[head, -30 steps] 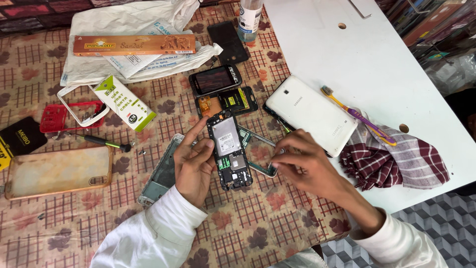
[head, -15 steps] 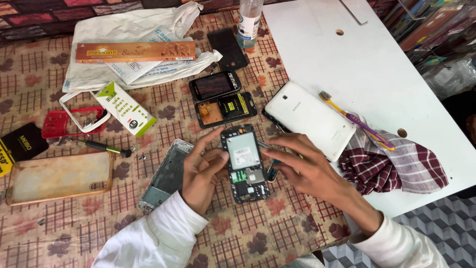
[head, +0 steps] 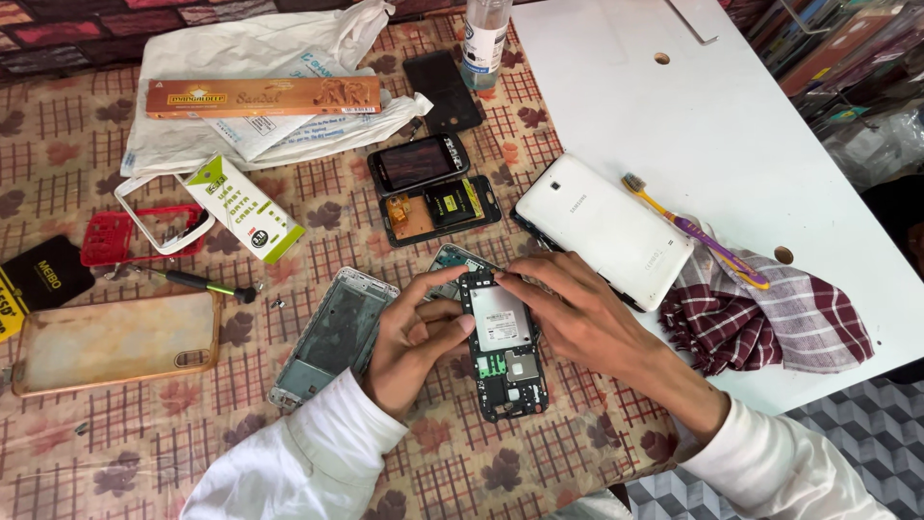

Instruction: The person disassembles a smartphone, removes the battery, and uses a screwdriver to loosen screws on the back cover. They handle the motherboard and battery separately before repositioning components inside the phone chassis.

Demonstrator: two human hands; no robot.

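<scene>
Cradling opened phone point(head: 504, 351) at lower centre in curled left hand point(head: 416, 342), pinching its top edge with right hand point(head: 577, 318) (fingers bent, closed on frame).

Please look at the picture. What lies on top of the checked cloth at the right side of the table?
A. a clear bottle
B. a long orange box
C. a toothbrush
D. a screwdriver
C: a yellow and purple toothbrush lies across the checked cloth, its bristle end reaching toward the white tablet, on the white table.
</scene>
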